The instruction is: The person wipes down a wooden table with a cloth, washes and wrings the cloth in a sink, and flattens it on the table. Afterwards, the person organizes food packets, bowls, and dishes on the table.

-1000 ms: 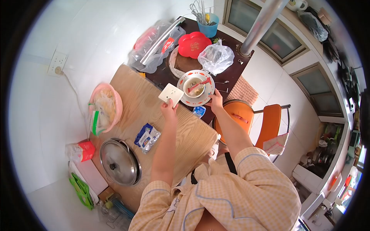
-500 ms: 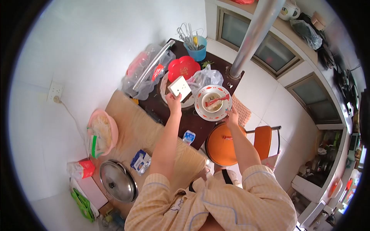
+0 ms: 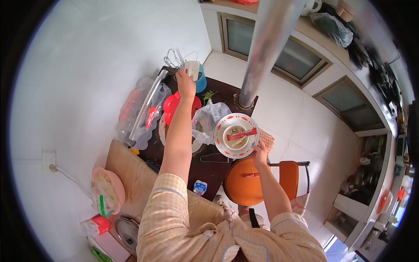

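Note:
My left hand (image 3: pixel 186 84) reaches to the far end of the dark table (image 3: pixel 224 89), closed around a white socket block (image 3: pixel 192 67). The block is held over a blue bucket (image 3: pixel 201 82) that has wire hangers (image 3: pixel 173 58) beside or in it; which one I cannot tell. With my right hand (image 3: pixel 260 153) I grip the rim of a white plate (image 3: pixel 221 147) with red marks. On the plate sits a white bowl (image 3: pixel 226 139), and a red packet (image 3: pixel 242 134) lies across the bowl. A red flower-shaped dish (image 3: pixel 171 105) is partly hidden behind my left forearm.
A metal pipe (image 3: pixel 268 48) rises at the table's right corner. Clear plastic bags (image 3: pixel 211 115) lie near the plate. An orange chair (image 3: pixel 240 183) stands below it. Plastic packaging (image 3: pixel 144 113) leans at the wall. A pink basin (image 3: pixel 118 187) rests on the wooden board (image 3: pixel 126 157).
My left hand has moved forward with the socket block, from beside the red dish to over the blue bucket. My right hand still holds the plate. The view has shifted.

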Demonstrator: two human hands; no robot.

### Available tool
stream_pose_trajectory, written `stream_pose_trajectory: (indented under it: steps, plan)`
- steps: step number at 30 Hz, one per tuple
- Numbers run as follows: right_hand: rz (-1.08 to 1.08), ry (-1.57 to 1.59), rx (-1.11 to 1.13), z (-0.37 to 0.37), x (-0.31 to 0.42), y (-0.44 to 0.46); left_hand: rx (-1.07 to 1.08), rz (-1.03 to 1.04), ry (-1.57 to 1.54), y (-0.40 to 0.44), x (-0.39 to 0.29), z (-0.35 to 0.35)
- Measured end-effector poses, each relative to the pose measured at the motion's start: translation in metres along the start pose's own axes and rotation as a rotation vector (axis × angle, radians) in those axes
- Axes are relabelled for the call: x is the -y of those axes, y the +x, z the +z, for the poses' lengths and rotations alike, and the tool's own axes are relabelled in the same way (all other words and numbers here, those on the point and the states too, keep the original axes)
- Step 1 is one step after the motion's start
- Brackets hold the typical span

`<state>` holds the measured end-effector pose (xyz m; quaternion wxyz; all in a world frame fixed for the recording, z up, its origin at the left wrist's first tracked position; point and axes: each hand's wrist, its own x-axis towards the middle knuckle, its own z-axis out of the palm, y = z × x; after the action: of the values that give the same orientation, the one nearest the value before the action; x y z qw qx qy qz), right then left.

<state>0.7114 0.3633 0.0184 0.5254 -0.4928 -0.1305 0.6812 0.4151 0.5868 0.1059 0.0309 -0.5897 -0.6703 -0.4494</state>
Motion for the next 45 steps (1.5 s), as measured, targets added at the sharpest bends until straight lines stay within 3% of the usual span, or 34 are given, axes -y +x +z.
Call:
stream_pose_trajectory:
  steps: [2,3,5,7,9,12,13,15,18,21,23,27,29,32,33,35,39,43,44,45]
  plan:
    - [-0.009,-0.025,-0.001,-0.007,0.003,-0.001,0.266,-0.115,0.230,0.002,0.008,0.007]
    - [-0.023,-0.061,0.012,-0.009,0.005,-0.002,0.278,-0.111,0.227,0.004,0.009,0.007]
    - [-0.034,-0.068,-0.016,-0.015,0.001,0.002,0.425,-0.062,0.565,0.004,0.011,0.004]
    - [-0.102,0.046,-0.057,-0.018,-0.004,0.005,0.106,0.158,0.590,-0.005,0.015,0.003]
    - [-0.102,0.031,-0.060,-0.018,-0.003,0.001,-0.131,0.214,0.344,-0.020,0.003,-0.007]
    - [-0.095,0.060,-0.074,-0.014,-0.006,0.000,0.244,0.341,0.147,-0.103,-0.027,-0.035]
    - [-0.090,0.075,-0.072,-0.011,-0.003,-0.002,0.284,0.426,-0.064,-0.142,-0.031,-0.038]
    - [-0.082,0.080,-0.074,-0.014,-0.003,-0.008,0.632,0.364,-0.270,-0.210,-0.039,-0.056]
    - [-0.097,0.044,-0.092,-0.024,-0.004,-0.014,0.646,0.446,-0.176,-0.270,-0.037,-0.075]
    - [-0.096,0.078,-0.139,-0.028,0.001,-0.023,0.634,0.330,0.055,-0.276,-0.046,-0.093]
    - [-0.080,0.076,-0.122,-0.033,0.003,-0.032,0.888,0.275,0.316,-0.291,-0.029,-0.088]
    - [-0.109,0.045,-0.124,-0.042,0.003,-0.053,0.956,0.249,0.388,-0.298,-0.027,-0.090]
    - [-0.103,0.038,-0.107,-0.046,0.001,-0.067,0.861,0.244,0.363,-0.301,-0.033,-0.103]
    - [-0.073,0.044,-0.111,-0.041,0.002,-0.086,0.478,-0.085,0.193,-0.303,-0.043,-0.131]
    - [-0.050,0.048,-0.123,-0.038,0.001,-0.094,0.467,-0.088,0.204,-0.303,-0.048,-0.142]
    - [-0.035,0.028,-0.091,-0.034,-0.007,-0.103,0.425,-0.346,0.098,-0.304,-0.055,-0.167]
    - [0.001,0.023,0.009,-0.012,-0.031,-0.112,0.089,-0.284,-0.017,-0.310,-0.069,-0.214]
    - [0.118,0.007,0.224,0.036,-0.056,-0.123,-0.037,-0.489,-0.019,-0.327,-0.055,-0.271]
    - [0.157,-0.120,0.279,0.048,-0.063,-0.126,-0.038,-0.617,-0.069,-0.329,-0.058,-0.293]
    - [0.177,-0.140,0.330,0.060,-0.071,-0.131,-0.166,-0.499,0.074,-0.336,-0.049,-0.309]
